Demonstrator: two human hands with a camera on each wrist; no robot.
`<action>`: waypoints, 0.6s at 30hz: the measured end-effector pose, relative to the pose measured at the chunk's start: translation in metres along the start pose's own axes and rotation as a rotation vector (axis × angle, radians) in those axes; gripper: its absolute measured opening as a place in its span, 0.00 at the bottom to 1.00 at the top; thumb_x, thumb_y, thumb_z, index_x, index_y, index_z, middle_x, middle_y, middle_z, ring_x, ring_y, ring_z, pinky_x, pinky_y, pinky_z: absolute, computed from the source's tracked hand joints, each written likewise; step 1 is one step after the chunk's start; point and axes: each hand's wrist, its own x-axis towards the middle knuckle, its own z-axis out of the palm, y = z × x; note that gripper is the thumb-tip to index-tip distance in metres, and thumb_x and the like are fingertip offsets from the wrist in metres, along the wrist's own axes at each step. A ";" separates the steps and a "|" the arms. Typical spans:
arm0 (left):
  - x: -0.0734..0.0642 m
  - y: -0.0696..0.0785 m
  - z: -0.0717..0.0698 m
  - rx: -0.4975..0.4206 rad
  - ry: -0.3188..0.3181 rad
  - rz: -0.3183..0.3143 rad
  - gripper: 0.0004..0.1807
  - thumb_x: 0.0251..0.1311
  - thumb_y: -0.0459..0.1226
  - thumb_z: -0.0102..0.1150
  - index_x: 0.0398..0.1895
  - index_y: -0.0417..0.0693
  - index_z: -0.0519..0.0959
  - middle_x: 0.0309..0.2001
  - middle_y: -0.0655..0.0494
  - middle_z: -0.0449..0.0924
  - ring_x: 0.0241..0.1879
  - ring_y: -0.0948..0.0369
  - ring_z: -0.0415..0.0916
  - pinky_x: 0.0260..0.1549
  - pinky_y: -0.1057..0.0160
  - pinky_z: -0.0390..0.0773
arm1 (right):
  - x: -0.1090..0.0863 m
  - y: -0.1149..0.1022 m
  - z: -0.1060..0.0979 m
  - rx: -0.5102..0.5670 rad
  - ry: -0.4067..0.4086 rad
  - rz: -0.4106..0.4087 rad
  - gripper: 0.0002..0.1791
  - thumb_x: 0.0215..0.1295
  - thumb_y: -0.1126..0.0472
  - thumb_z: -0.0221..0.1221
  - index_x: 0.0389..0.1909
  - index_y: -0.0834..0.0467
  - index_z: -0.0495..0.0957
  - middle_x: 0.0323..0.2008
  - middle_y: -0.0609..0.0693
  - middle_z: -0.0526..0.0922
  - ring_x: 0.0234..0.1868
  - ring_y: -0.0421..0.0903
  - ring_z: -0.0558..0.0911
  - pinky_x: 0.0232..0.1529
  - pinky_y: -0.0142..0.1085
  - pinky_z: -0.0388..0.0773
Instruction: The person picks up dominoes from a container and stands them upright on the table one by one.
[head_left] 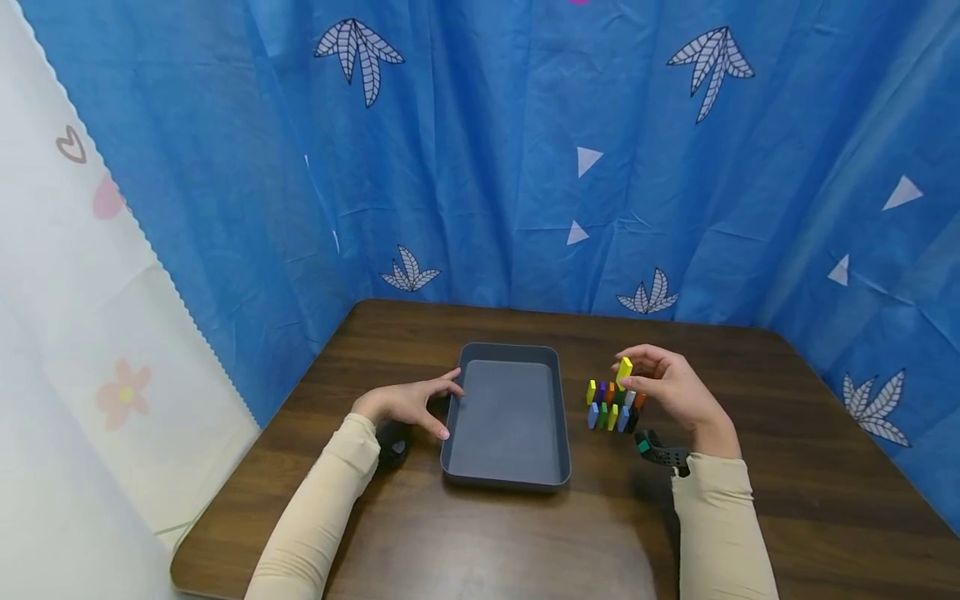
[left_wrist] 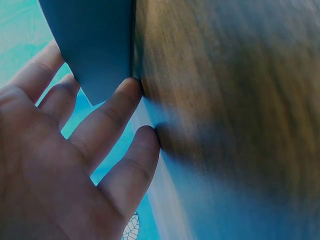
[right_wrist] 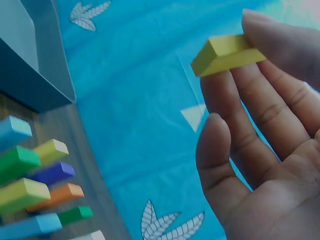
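Note:
A yellow block (head_left: 625,372) is pinched between the thumb and fingers of my right hand (head_left: 678,393), raised above a group of standing blocks. In the right wrist view this block (right_wrist: 227,54) is small and flat-sided, and the forefinger stands apart from it. My left hand (head_left: 405,403) spreads at the left side of a shallow grey tray (head_left: 510,425), thumb and fingers at its rim. Up close in the left wrist view, fingertips (left_wrist: 131,87) touch the outside of the tray (left_wrist: 102,45) and the table beside it. The tray's inside shows nothing lying in it.
Right of the tray, several small coloured blocks (head_left: 612,417) stand upright in two rows on the wooden table (head_left: 525,542). A black object (head_left: 392,443) shows by the left wrist, and a dark strap (head_left: 660,452) at the right wrist. Blue curtains (head_left: 480,167) hang behind.

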 end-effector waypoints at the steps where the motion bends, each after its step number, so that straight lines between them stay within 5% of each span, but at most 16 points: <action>1: -0.001 0.000 0.000 -0.006 -0.001 -0.002 0.43 0.54 0.46 0.75 0.72 0.56 0.66 0.83 0.61 0.31 0.79 0.47 0.47 0.74 0.41 0.55 | -0.002 0.001 -0.002 -0.004 0.003 -0.001 0.19 0.69 0.64 0.62 0.57 0.66 0.74 0.43 0.35 0.86 0.41 0.40 0.85 0.38 0.33 0.83; 12: -0.001 -0.002 0.001 -0.012 0.001 0.002 0.43 0.53 0.47 0.75 0.72 0.55 0.66 0.83 0.61 0.31 0.79 0.47 0.47 0.75 0.41 0.54 | -0.012 0.012 -0.016 -0.102 0.029 0.069 0.17 0.67 0.65 0.64 0.54 0.66 0.75 0.41 0.54 0.82 0.39 0.42 0.84 0.42 0.32 0.84; 18: 0.000 -0.003 0.000 -0.018 0.000 -0.007 0.43 0.52 0.47 0.76 0.72 0.56 0.67 0.83 0.63 0.31 0.80 0.49 0.46 0.75 0.41 0.52 | -0.023 0.016 -0.025 -0.168 0.062 0.133 0.19 0.67 0.64 0.64 0.54 0.67 0.73 0.42 0.54 0.82 0.40 0.39 0.83 0.43 0.29 0.83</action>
